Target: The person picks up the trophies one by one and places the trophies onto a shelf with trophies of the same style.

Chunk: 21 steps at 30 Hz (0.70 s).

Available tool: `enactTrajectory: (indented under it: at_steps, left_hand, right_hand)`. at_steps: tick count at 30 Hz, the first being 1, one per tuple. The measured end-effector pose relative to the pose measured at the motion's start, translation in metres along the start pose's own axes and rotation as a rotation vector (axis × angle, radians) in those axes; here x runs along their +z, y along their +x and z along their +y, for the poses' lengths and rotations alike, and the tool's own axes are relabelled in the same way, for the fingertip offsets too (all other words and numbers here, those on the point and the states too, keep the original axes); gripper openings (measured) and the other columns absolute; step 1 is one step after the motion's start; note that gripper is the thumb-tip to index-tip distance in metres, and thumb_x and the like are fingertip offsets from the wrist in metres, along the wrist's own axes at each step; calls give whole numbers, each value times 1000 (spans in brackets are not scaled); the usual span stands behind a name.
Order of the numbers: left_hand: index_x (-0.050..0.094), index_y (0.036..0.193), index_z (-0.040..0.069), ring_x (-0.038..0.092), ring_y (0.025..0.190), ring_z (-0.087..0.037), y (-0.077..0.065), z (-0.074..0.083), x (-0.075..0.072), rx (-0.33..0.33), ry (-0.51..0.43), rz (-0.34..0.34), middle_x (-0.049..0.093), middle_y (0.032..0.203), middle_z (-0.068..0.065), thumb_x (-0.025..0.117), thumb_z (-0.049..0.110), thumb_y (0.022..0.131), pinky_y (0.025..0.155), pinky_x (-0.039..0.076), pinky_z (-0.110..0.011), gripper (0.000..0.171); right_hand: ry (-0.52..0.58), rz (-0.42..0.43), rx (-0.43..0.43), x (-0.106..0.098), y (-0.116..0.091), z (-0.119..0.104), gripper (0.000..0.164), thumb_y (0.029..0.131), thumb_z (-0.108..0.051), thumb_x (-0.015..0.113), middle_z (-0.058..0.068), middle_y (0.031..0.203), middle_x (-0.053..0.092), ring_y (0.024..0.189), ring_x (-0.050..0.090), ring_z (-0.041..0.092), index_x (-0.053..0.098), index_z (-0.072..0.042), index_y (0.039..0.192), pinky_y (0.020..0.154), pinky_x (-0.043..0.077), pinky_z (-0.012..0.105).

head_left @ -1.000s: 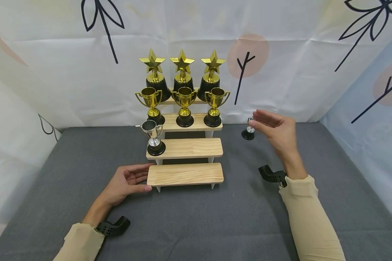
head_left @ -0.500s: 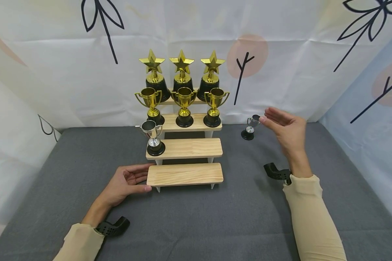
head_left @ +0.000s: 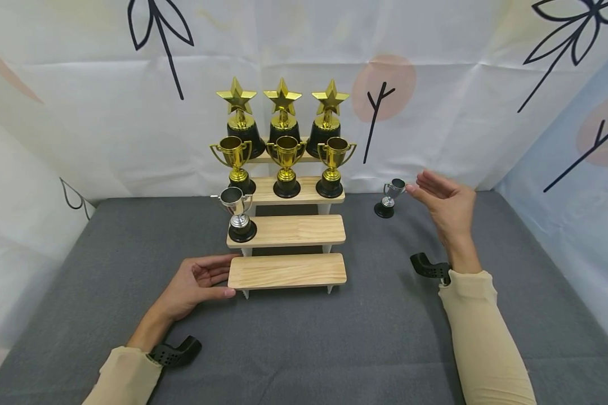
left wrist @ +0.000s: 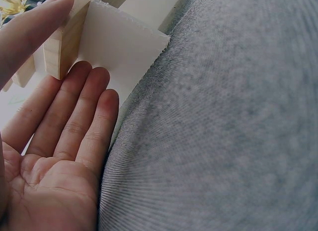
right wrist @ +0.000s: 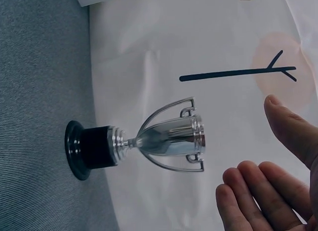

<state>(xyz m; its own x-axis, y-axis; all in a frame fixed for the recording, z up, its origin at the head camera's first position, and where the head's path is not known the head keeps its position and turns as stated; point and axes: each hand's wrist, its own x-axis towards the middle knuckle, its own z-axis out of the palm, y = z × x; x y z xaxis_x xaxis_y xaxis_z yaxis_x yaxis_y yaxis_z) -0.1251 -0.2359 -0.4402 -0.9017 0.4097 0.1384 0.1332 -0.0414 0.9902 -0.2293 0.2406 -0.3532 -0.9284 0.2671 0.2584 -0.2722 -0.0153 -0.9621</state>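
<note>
A small silver trophy cup (head_left: 388, 198) on a black base stands upright on the grey cloth, right of the shelf. My right hand (head_left: 446, 205) is just right of it, fingers extended and nothing held; the right wrist view shows a gap between the fingertips (right wrist: 224, 191) and the cup's rim. My left hand (head_left: 190, 287) rests against the left end of the lowest step (head_left: 287, 270) of a wooden stepped shelf, its thumb near the front corner. In the left wrist view its long fingers (left wrist: 64, 116) lie loosely straight by the board's end and the white support (left wrist: 119, 42).
Another silver trophy cup (head_left: 240, 214) stands at the left of the second step (head_left: 299, 229). Above it are three gold cups, the middle one (head_left: 286, 166) among them, and three gold star trophies (head_left: 282, 109) on the top step. White printed cloth (head_left: 304, 34) hangs behind.
My right hand has moved to the right, away from the silver trophy cup, which stays standing on the cloth with its bowl now in sight. The left hand has not moved.
</note>
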Motion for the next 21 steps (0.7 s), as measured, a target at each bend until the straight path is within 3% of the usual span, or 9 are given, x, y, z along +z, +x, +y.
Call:
enactTrajectory:
  at_steps: [9,17,21]
  left_hand:
    - [45,138,-22,65,118,-17,0,-1,-1,10,-2,-5,64,134,-8,77,-14,79,101,55,-32,67]
    - [45,138,-22,65,118,-17,0,-2,-1,10,0,-4,64,134,-8,78,-14,79,100,55,-32,68]
    - [45,137,-23,65,118,-17,0,-1,-1,9,11,3,63,135,-15,77,-14,79,100,55,-32,67]
  right_hand:
    - [-54,-1,59,-3,1,12,59,77,3,87,-1,104,75,101,71,11,63,9,131,83,59,16]
    - [-185,-18,112,-2,3,25,66,78,-6,89,21,129,66,106,70,10,60,8,135,84,57,13]
    - [-280,-48,137,-1,2,32,68,80,-12,89,24,135,61,114,67,14,59,5,139,86,56,12]
